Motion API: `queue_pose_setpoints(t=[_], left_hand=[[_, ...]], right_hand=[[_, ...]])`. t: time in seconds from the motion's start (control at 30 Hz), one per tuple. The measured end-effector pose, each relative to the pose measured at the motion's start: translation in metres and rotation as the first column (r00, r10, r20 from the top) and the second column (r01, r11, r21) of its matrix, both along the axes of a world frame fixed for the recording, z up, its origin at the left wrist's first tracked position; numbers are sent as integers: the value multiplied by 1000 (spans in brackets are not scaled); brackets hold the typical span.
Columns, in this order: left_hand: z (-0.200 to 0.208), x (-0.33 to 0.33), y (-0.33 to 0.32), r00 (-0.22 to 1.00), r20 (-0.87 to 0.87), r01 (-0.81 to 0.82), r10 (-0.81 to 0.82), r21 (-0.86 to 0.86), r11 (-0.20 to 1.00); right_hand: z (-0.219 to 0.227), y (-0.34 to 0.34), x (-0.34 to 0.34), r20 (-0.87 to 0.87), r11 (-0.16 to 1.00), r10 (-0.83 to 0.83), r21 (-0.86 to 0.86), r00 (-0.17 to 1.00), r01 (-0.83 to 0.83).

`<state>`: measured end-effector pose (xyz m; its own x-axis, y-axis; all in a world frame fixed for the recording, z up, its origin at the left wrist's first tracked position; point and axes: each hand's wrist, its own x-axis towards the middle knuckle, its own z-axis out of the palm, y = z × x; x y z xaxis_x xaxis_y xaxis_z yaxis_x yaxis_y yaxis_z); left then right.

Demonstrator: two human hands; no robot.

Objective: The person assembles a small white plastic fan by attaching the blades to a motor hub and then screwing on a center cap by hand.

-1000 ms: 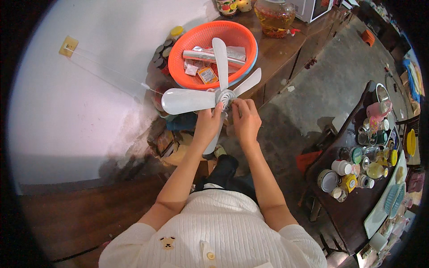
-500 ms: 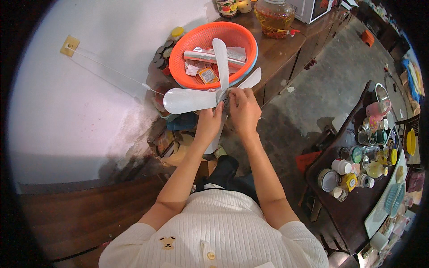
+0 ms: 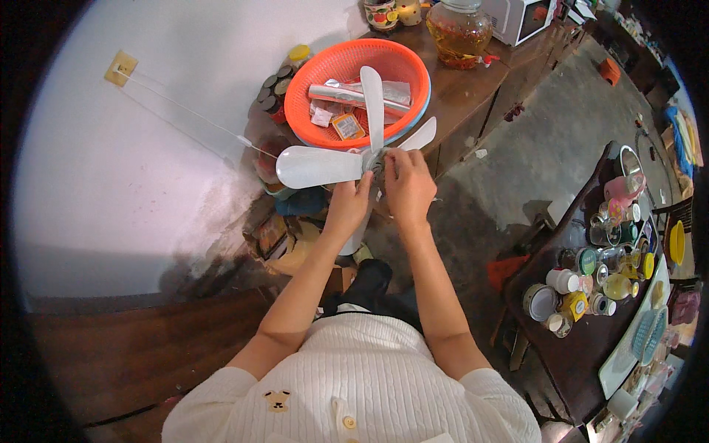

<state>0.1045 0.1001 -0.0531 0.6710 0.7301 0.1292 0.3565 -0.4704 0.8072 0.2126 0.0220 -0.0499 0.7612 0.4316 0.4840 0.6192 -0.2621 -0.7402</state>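
Note:
In front of me I hold a white fan blade wheel (image 3: 319, 166) with several broad blades spreading from a central hub. My left hand (image 3: 348, 205) is closed on it just below the hub, thumb pointing up along it. The fingers of my right hand (image 3: 410, 188) are pinched together at the hub's right side. Those fingers cover what they grip, so I cannot make it out. One blade rises in front of an orange plastic basket (image 3: 299, 85), which holds a foil-like roll, small packets and a yellow-edged box.
A big glass jar (image 3: 459, 40) of amber liquid and a white microwave (image 3: 509, 21) stand on the wooden cabinet. Lidded jars (image 3: 275, 92) crowd by the wall. To the right, a dark table (image 3: 569, 354) carries many jars. A cord (image 3: 185, 111) runs from the wall socket.
My right hand has shifted slightly, its fingers still pinched at the hub. The whole view has moved a little. My left hand keeps its hold on the fan blade wheel.

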Motion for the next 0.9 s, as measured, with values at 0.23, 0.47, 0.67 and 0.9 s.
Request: queue_pose_setpoints(t=[0.23, 0.47, 0.67, 0.9], left_hand=[[-5, 2, 1, 1000, 10, -15, 15, 56, 998], [20, 3, 1, 996, -85, 1, -22, -236, 972], [6, 1, 0, 999, -12, -54, 53, -147, 988], [4, 1, -1, 998, 42, -46, 49, -58, 997]], right_hand=[[-7, 4, 8, -57, 1000, -21, 11, 998, 22], [-5, -12, -25, 14, 997, 72, 14, 997, -72], [-14, -19, -42, 53, 991, 130, 10, 990, -131], [-2, -8, -19, 48, 996, 84, 14, 995, -84]])
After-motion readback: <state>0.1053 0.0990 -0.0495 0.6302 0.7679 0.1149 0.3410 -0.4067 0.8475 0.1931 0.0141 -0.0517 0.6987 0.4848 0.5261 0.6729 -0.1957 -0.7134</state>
